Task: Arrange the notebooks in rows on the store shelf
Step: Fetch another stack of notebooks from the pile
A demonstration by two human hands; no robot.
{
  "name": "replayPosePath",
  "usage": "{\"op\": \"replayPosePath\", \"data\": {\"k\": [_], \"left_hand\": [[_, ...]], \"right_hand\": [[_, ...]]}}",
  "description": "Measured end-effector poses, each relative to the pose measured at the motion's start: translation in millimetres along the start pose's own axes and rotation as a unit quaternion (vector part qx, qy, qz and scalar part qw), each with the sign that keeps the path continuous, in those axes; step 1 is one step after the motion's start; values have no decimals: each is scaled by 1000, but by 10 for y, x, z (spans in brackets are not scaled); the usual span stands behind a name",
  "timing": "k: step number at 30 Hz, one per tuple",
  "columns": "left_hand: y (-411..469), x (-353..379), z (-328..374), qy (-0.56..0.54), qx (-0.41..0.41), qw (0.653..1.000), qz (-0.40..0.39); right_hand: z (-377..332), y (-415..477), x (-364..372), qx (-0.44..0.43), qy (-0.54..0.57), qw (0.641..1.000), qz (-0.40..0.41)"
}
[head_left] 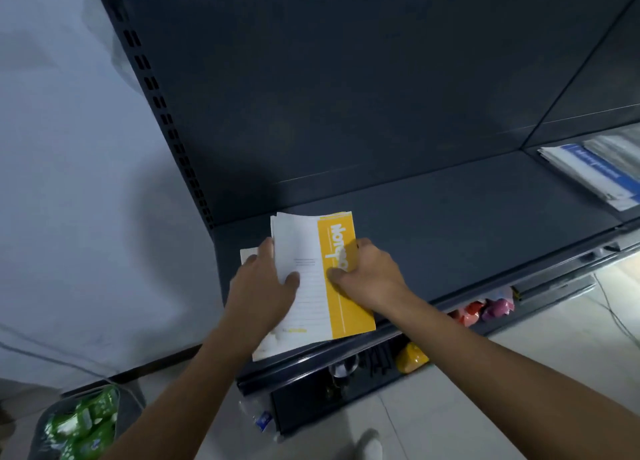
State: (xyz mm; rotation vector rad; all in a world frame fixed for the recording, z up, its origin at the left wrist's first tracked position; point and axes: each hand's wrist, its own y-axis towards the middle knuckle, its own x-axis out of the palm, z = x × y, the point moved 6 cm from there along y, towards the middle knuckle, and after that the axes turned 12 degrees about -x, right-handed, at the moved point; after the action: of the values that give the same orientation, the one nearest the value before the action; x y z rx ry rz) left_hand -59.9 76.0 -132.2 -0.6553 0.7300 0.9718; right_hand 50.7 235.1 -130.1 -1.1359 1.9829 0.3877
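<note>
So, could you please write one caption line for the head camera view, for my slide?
Both hands, left hand and right hand, hold yellow-and-white notebooks at the left end of a dark store shelf; blue notebooks lie far right.

The left hand [265,286] covers the near-left part of the yellow-banded notebooks [318,279], and the right hand [367,272] hides part of the cover lettering. At the shelf's [450,224] far-right corner, blue-and-white notebooks [595,172] are blurred and cut off by the frame edge.

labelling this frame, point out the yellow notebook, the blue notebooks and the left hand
yellow notebook [341,297]: head view, on its yellow band
blue notebooks [597,175]: head view, on the top cover
left hand [265,286]: head view, on its back
</note>
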Motion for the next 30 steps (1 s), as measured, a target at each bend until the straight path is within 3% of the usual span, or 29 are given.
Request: {"op": "replayPosePath", "data": {"k": [9,21,30], "left_hand": [[-83,611,1240,29,95,994,-35],[-465,2034,3186,60,161,981,-91],[-725,2769,4141,76,182,973,-123]], "right_hand": [[819,-160,-972,40,-43,996,66],[2672,-378,-2423,68,-68,988,120],[3598,-552,-3226,98,-98,982,125]]}}
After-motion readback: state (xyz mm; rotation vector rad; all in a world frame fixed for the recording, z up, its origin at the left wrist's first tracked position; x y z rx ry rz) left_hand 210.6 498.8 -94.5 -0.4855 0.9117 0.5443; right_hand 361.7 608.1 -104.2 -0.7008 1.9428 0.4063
